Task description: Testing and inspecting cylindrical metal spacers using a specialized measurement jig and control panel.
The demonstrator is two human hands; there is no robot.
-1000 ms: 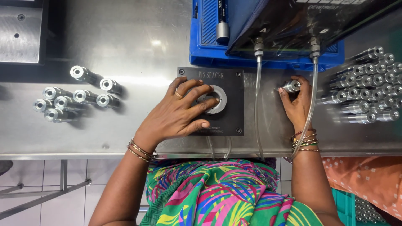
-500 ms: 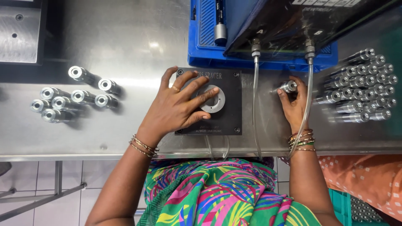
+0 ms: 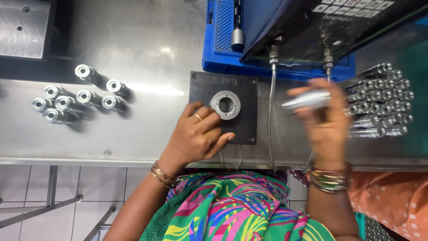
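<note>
Stainless counter (image 3: 147, 53) carried a black fixture plate (image 3: 223, 107). Its ring socket (image 3: 225, 105) lay left of the right hand (image 3: 327, 120), which gripped a blurred, apparently metal cylinder (image 3: 307, 100) lying crosswise; the left hand (image 3: 196, 136) rested loosely curled on the plate.

Bare bench (image 3: 147, 49) between cylinder clusters (image 3: 76, 99)

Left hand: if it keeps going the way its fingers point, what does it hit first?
The left hand rests on the black fixture plate, fingers pointing up-right. First in line is probably the metal ring around the plate's hole; height is unclear.
</note>
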